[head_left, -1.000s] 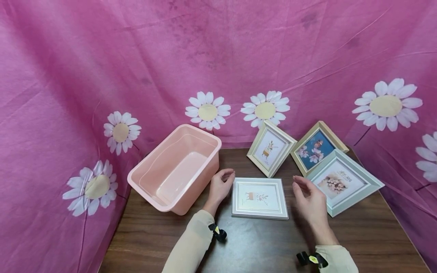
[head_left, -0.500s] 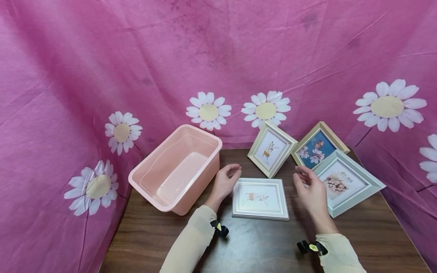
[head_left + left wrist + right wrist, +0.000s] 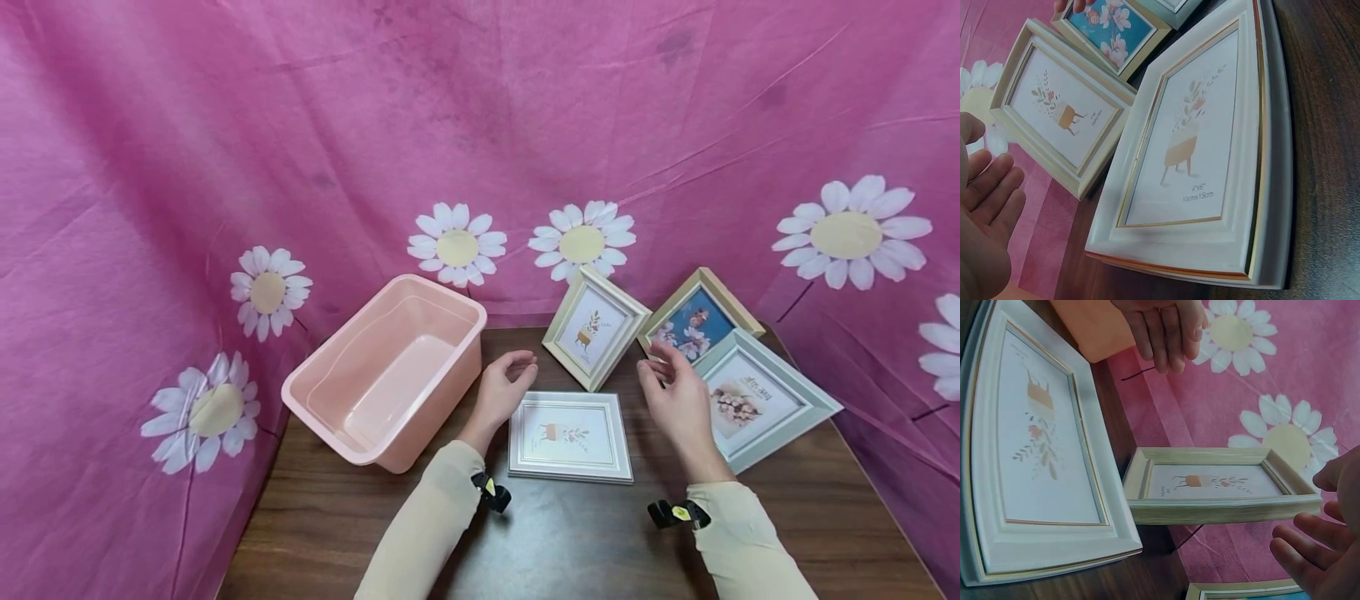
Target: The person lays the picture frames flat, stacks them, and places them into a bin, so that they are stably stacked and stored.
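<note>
A white photo frame (image 3: 572, 437) with a plant-pot picture lies flat on the table, and its edge looks layered. My left hand (image 3: 504, 393) hovers by its far left corner, fingers loosely bent around nothing. Past the frame's right side, my right hand (image 3: 681, 408) is also without anything in it and partly covers a pale green frame (image 3: 813, 406). Behind the hands a cream frame (image 3: 596, 329) stands tilted on a corner. A tan frame (image 3: 705, 287) with a blue blossom picture leans behind the green one. In the right wrist view, the right hand's fingers (image 3: 1310, 540) are near the cream frame.
To the left stands a pink plastic tub (image 3: 457, 400) with nothing visible inside. Pink cloth (image 3: 480, 125) printed with daisies hangs around the back and sides of the wooden table (image 3: 315, 533). Each wrist wears a black strap (image 3: 491, 492).
Both hands have moved away from me, toward the back of the table; the left has also shifted slightly right. The frames and tub stay in place.
</note>
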